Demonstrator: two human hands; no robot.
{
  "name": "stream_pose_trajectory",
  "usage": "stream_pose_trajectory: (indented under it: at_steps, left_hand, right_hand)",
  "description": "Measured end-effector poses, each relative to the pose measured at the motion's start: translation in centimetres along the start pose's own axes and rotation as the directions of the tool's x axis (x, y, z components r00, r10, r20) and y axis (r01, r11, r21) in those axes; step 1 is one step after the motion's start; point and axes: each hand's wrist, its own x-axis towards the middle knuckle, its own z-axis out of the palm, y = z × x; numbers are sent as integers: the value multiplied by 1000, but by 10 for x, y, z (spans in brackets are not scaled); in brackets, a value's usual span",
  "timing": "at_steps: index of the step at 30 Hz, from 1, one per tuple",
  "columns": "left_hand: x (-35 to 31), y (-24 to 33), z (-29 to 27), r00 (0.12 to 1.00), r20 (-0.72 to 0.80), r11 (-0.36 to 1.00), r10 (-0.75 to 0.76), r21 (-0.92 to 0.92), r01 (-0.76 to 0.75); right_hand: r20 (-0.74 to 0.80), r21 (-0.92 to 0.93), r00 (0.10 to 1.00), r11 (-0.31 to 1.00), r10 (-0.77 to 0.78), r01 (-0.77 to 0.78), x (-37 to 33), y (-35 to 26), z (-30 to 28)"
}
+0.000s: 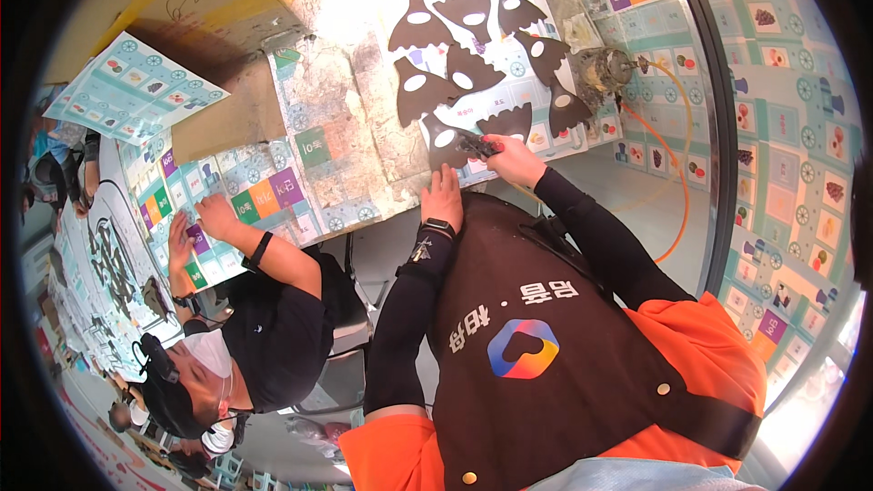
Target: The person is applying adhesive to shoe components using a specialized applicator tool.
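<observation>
In my right hand is a small black spray gun, gripped by its handle and held over the near edge of the board. Beneath its nozzle lies a dark brown cut piece with a white oval on it. My left hand rests at the table's near edge, its fingers stretched out and touching that piece or lying just beside it. Several more dark brown pieces with scalloped edges and white ovals are spread flat over the printed board beyond my hands.
A grimy metal pot stands right of the board, with a yellow hose and an orange hose attached. To my left, a co-worker sits with both hands on printed sheets. A dark frame post rises at right.
</observation>
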Motion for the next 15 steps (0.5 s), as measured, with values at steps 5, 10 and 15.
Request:
stream_pose_trajectory:
  at_steps: [5, 10, 15]
  left_hand:
    - [-2, 0, 4, 1000, 8, 1000, -6, 23, 6]
    - [0, 2, 3, 999, 33, 1000, -6, 20, 5]
    - [-1, 0, 4, 999, 41, 1000, -14, 17, 13]
  right_hand:
    - [90, -16, 995, 999, 37, -35, -4, -16, 6]
    - [57, -89, 997, 995, 48, -43, 1, -3, 2]
    - [-89, 22, 996, 1000, 8, -6, -7, -14, 1]
